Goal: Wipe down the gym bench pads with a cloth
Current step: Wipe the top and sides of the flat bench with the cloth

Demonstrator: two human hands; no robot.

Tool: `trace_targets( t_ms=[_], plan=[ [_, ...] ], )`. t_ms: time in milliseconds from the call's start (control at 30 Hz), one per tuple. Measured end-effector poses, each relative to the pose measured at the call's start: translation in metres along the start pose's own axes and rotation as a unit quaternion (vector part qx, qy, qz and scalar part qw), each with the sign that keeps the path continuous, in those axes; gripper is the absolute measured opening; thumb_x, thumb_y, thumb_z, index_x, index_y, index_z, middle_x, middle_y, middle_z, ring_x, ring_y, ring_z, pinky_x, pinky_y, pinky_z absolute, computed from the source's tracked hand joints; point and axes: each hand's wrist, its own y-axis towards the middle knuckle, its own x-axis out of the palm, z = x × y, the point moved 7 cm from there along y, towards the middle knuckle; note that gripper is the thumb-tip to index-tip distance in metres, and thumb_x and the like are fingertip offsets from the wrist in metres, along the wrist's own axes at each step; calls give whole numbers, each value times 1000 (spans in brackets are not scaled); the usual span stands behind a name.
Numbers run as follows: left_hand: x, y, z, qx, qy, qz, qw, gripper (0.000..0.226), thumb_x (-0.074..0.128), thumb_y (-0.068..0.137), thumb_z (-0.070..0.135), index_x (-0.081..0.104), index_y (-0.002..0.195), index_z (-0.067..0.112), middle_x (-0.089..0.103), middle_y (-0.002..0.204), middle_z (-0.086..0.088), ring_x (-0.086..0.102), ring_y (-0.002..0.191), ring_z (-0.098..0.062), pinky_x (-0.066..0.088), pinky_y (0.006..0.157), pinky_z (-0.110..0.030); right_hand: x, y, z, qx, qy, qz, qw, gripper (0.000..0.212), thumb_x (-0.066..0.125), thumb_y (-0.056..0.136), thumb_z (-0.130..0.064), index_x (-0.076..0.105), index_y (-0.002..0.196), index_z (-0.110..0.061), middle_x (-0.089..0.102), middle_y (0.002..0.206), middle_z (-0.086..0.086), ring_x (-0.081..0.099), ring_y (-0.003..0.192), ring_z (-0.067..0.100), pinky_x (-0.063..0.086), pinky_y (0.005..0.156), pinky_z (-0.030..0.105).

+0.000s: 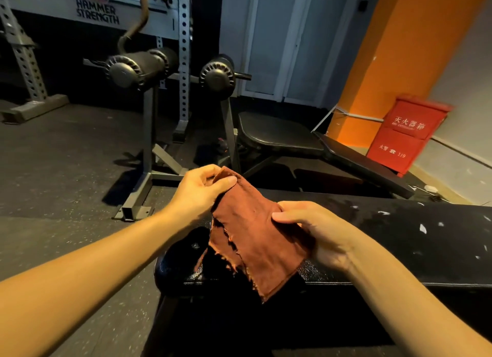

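- The left hand (198,190) pinches the top corner of the cloth (253,237), with the thumb pressed against curled fingers.
- The right hand (314,231) grips the cloth's side edge, thumb laid on top and fingers tucked beneath.
- The cloth is rust-brown and spreads between the two hands. Its frayed, torn edge hangs below the left hand and its lower corner droops beneath the right hand.
- The black bench pad (399,237) lies directly under both hands and runs away past the right hand. Pale flecks dot its surface on that side. Whether the hanging cloth touches the pad cannot be told.
- Beyond the right hand stands a second bench (279,133) with a dark seat, and further out a red box (407,135) against an orange wall.
- Beyond the left hand are two black roller pads (141,66) on a metal stand, with a grey rack (97,10) marked "HAMMER STRENGTH" behind them.
- A dark speckled floor (66,157) spreads out from the left hand's side.
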Motion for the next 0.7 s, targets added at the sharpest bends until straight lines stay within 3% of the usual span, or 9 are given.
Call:
trace_targets(
  t_ms=[100, 167, 200, 300, 367, 467, 567, 633, 700],
  plan=[
    [-2, 5, -18, -39, 54, 37, 997, 11, 79, 88, 32, 74, 91, 23, 76, 83, -2, 73, 83, -21, 57, 86, -43, 5, 4, -3, -40, -7, 17, 999, 22, 57, 98, -12, 69, 113, -1, 69, 96, 9, 64, 82, 18, 50, 69, 28],
    [-10, 0, -11, -7, 116, 101, 988, 20, 81, 84, 39, 68, 93, 26, 70, 84, 4, 66, 80, -12, 53, 80, -33, 3, 5, -9, -77, -19, 40, 996, 24, 52, 102, -12, 70, 115, -3, 73, 99, 8, 68, 87, 18, 52, 74, 30],
    [-7, -4, 0, 28, 124, 94, 988, 24, 81, 83, 44, 68, 93, 27, 69, 87, 5, 65, 83, -9, 50, 78, -27, 2, 5, -11, -90, -24, 46, 995, 25, 50, 102, -11, 71, 114, -5, 74, 100, 7, 69, 90, 18, 52, 77, 31],
    [31, -25, 20, 34, 131, -129, 982, 38, 81, 77, 56, 73, 105, 33, 74, 101, 12, 67, 96, -1, 50, 88, -23, 2, 1, -19, -110, -28, 45, 993, 27, 48, 103, -9, 70, 116, -4, 74, 105, 10, 70, 95, 19, 55, 80, 28],
    [49, -39, 19, 11, 150, -220, 964, 45, 83, 78, 47, 69, 118, 36, 74, 110, 14, 68, 104, -1, 52, 97, -30, -1, 0, -24, -117, -21, 47, 992, 25, 50, 102, -9, 71, 115, -4, 73, 106, 13, 69, 96, 23, 55, 80, 32],
    [48, -36, 18, -6, 126, -199, 972, 32, 84, 83, 28, 72, 112, 27, 77, 103, 7, 73, 98, -8, 56, 97, -38, -7, -3, -33, -155, -110, 66, 980, 19, 58, 99, -11, 74, 105, -2, 64, 93, 21, 58, 83, 29, 44, 72, 41],
    [50, -36, 17, -42, 121, -235, 963, 21, 82, 84, 24, 76, 104, 21, 78, 98, -1, 75, 94, -18, 57, 96, -43, -15, -10, -41, -183, -167, 110, 962, 16, 62, 96, -2, 65, 91, 13, 54, 72, 15, 48, 61, 19, 37, 57, 30],
    [51, -37, 17, -52, 119, -258, 957, 17, 80, 86, 24, 77, 102, 17, 77, 98, -8, 74, 97, -26, 56, 96, -43, -21, -15, -46, -204, -224, 148, 941, 13, 69, 92, -4, 65, 86, 7, 62, 69, 8, 56, 61, 16, 46, 56, 25],
    [51, -38, 19, -59, 110, -279, 952, 17, 77, 89, 23, 76, 103, 14, 74, 102, -17, 71, 97, -31, 52, 91, -40, -26, -18, -47, -214, -301, 185, 911, 14, 79, 85, -17, 69, 92, -11, 69, 83, -2, 63, 73, 9, 51, 68, 20]
  ],
)
